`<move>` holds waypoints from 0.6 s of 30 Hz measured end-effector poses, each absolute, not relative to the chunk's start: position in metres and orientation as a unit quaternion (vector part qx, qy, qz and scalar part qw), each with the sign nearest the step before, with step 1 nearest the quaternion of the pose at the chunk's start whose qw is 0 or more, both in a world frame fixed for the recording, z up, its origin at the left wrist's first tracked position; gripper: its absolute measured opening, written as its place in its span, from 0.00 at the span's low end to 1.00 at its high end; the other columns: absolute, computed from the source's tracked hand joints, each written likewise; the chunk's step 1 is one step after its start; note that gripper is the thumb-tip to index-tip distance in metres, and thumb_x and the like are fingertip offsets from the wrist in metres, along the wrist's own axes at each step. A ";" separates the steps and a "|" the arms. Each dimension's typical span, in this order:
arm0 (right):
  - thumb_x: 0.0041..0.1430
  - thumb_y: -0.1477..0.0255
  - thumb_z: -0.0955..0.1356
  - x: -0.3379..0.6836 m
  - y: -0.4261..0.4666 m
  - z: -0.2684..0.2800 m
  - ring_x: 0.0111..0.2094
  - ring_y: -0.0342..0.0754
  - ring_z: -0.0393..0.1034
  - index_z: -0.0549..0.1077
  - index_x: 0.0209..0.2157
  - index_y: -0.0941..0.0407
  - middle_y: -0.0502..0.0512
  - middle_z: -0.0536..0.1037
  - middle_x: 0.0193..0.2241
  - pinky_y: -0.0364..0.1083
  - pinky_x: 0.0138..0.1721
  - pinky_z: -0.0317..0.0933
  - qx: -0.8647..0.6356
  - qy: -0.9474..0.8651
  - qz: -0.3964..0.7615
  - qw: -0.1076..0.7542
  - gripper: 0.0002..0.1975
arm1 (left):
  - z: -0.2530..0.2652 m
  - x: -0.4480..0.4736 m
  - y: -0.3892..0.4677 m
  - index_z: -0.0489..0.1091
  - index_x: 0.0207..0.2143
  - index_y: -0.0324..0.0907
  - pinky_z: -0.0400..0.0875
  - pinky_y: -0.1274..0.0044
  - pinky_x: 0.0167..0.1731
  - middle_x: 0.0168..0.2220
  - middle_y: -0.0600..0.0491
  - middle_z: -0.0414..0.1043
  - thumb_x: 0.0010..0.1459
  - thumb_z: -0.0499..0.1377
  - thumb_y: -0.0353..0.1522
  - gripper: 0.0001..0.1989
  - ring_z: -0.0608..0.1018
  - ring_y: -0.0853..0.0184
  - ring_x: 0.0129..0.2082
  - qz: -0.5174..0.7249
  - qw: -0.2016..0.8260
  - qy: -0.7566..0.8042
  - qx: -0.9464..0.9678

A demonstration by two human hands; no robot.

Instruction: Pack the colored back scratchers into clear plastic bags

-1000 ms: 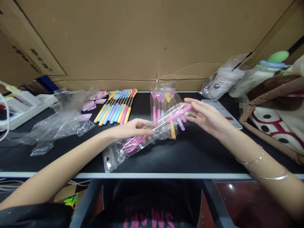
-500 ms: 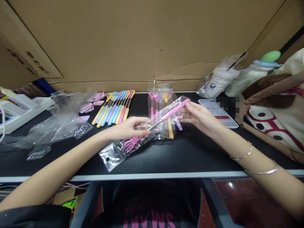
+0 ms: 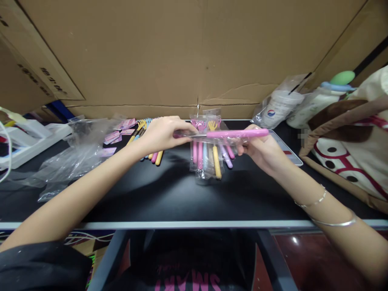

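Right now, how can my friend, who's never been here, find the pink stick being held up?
Find the black desk before the cardboard wall. Above its middle, a pink-handled stick spans from the left grip to the right grip. Unlike the sticks lying on the desk, this one is in the air, running sideways and nearly level.

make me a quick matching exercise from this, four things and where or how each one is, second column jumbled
1. pink scratcher
2. phone
3. heap of clear bags
4. white cup

A. at the back right, with a dark straw
B. at the left, near some pink cards
C. held between left hand and right hand
D. lying flat on the table, screen up

Pairs: 1-C, 2-D, 3-B, 4-A
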State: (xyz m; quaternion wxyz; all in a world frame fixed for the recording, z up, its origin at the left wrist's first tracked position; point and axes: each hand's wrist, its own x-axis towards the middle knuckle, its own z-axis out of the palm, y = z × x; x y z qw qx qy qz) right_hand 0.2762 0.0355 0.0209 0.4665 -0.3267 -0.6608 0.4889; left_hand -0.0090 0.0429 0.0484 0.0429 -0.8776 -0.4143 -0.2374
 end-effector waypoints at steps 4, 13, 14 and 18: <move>0.52 0.56 0.73 0.274 0.029 0.020 0.29 0.46 0.72 0.71 0.27 0.54 0.51 0.77 0.28 0.47 0.33 0.67 -0.291 -0.728 0.457 0.420 0.16 | 0.043 -0.001 0.057 0.77 0.38 0.47 0.62 0.79 0.34 0.38 0.56 0.78 0.60 0.56 0.32 0.09 0.74 0.67 0.42 -0.272 0.097 -0.405 -0.867; 0.62 0.69 0.68 0.259 0.022 0.007 0.42 0.49 0.73 0.78 0.34 0.56 0.57 0.80 0.35 0.49 0.46 0.66 -0.169 -0.904 0.294 0.259 0.07 | 0.003 0.009 0.081 0.75 0.36 0.44 0.67 0.78 0.38 0.40 0.54 0.76 0.59 0.55 0.26 0.09 0.74 0.66 0.44 -0.216 0.124 -0.328 -0.911; 0.62 0.70 0.67 0.258 0.021 0.005 0.42 0.49 0.73 0.77 0.35 0.55 0.56 0.80 0.35 0.48 0.46 0.66 -0.167 -0.916 0.273 0.242 0.07 | 0.001 0.009 0.083 0.75 0.37 0.44 0.68 0.77 0.40 0.41 0.53 0.76 0.60 0.55 0.27 0.08 0.73 0.65 0.45 -0.207 0.141 -0.313 -0.916; 0.65 0.71 0.65 0.255 0.016 0.001 0.44 0.48 0.71 0.77 0.37 0.55 0.55 0.79 0.37 0.47 0.46 0.65 -0.168 -0.948 0.180 0.203 0.08 | 0.000 0.009 0.087 0.73 0.41 0.40 0.68 0.73 0.45 0.45 0.47 0.75 0.63 0.54 0.30 0.09 0.72 0.61 0.48 -0.161 0.226 -0.278 -0.919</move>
